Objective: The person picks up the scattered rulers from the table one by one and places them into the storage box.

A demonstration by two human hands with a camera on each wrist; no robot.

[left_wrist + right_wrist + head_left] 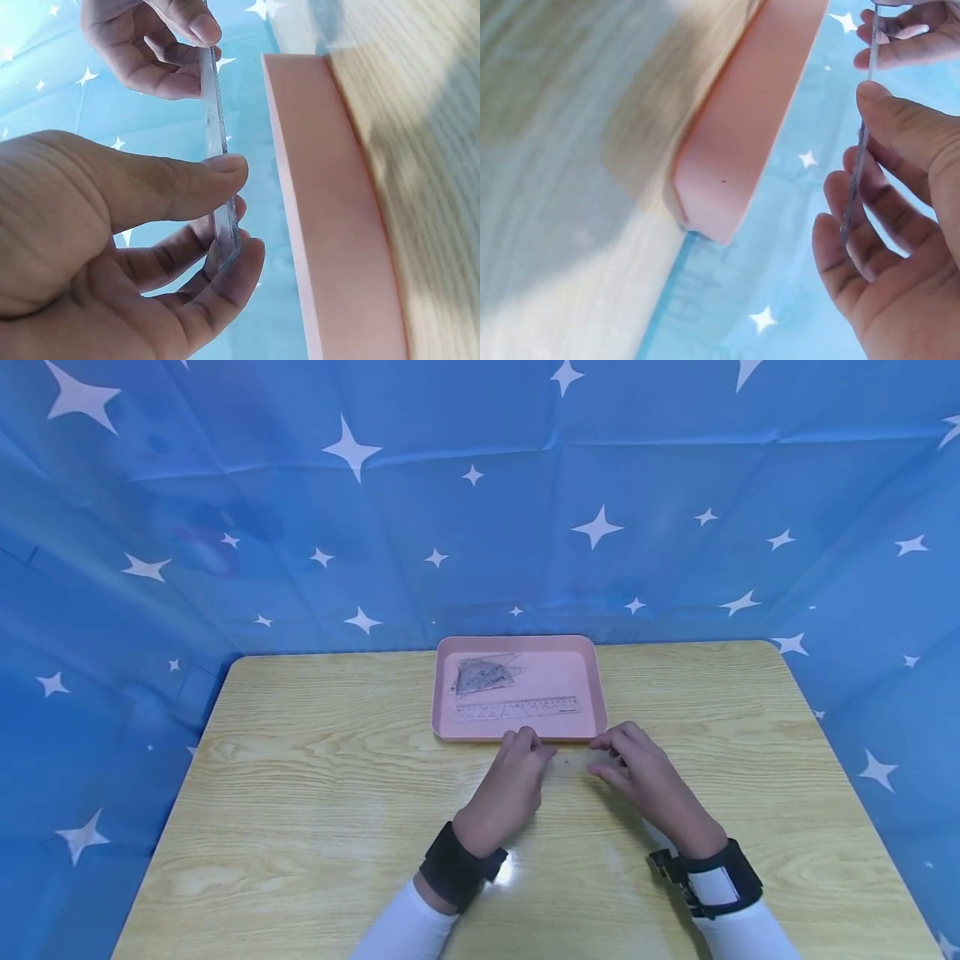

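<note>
Both hands hold a clear, flat plastic piece [212, 112] in front of the pink tray, and the wrist views show it edge-on as a thin strip. My left hand [510, 793] pinches one end of the piece between thumb and fingers. At the other end, my right hand [648, 781] grips it with the thumb on one face and the fingertips behind. Its full outline and exact kind cannot be told. Inside the tray [590, 672], a clear ruler [517, 708] lies along the near side, with overlapping clear drawing templates [483, 677] behind it.
The tray stands at the back middle of a wood-grain table [315, 793], close to the far edge. A blue curtain [495, 527] with white stars hangs behind the table and down both sides. Black wristbands [459, 864] circle both wrists.
</note>
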